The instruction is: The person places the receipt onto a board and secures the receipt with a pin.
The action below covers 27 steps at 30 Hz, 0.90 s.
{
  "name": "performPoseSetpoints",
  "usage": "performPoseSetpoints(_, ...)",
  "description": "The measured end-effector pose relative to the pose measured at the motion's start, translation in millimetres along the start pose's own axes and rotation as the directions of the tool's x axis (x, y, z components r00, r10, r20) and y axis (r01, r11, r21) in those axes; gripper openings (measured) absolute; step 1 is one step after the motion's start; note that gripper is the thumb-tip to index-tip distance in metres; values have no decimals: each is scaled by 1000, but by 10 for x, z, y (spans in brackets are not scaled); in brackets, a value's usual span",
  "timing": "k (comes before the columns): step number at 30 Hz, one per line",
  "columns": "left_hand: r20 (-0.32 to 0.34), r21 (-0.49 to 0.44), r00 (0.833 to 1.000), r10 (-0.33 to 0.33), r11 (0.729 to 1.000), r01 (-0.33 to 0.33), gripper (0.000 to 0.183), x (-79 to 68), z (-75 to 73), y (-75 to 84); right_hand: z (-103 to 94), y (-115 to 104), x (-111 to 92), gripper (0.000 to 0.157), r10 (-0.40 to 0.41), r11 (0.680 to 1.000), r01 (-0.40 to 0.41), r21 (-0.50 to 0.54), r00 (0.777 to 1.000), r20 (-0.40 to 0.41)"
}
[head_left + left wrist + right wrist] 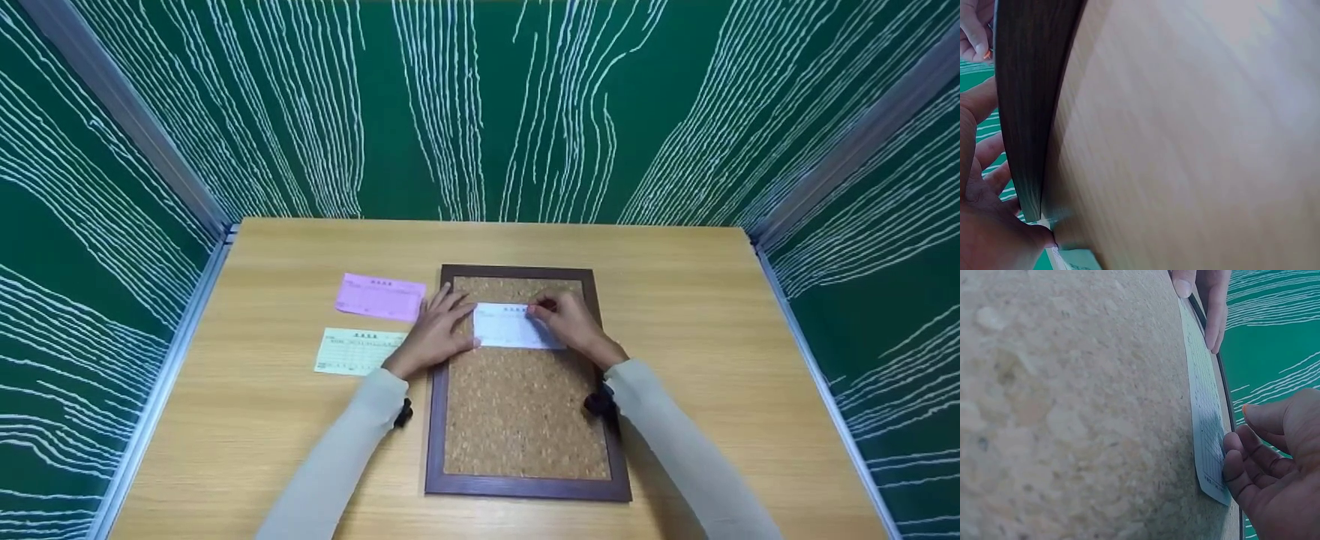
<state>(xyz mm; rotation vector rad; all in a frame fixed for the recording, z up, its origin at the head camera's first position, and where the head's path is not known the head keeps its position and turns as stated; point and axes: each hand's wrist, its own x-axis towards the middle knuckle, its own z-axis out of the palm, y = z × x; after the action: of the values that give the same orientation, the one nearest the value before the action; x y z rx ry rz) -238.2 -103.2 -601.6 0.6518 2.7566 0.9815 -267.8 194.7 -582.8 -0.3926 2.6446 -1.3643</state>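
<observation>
A white printed slip (499, 330) lies across the upper part of a dark-framed cork board (525, 412). My left hand (436, 334) is spread over the board's left frame, its thumb and index fingertip touching the slip's left corners. At the slip's upper right, my right hand (574, 322) pinches a small orange push pin (1244, 409) between thumb and index finger. Its other fingers curl beside the right end of the slip in the right wrist view. The pin's tip is hidden, so I cannot tell whether it touches the paper.
To the left of the board a pink slip (380, 296) lies above a pale green slip (356, 352), which my left hand and wrist partly cover. All rest on a wooden table (697, 315) walled by green panels (495, 112) with white wavy lines.
</observation>
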Motion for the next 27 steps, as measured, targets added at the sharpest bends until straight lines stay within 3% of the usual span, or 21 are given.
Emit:
performPoseSetpoints(5,1,-5,1000,5,1000,-5,76,-2,-6,17,7,-4,32,11,-44,999,43,-21,999,-12)
performPoseSetpoints(12,6,6,1000,4,1000,-4,77,-39,21,23,28,8,37,13,-15,1000,16,-17,1000,11)
performPoseSetpoints(27,-3,-2,1000,3,1000,-3,76,-14,-13,11,132,-80,162,12,15,999,-16,-50,1000,-16)
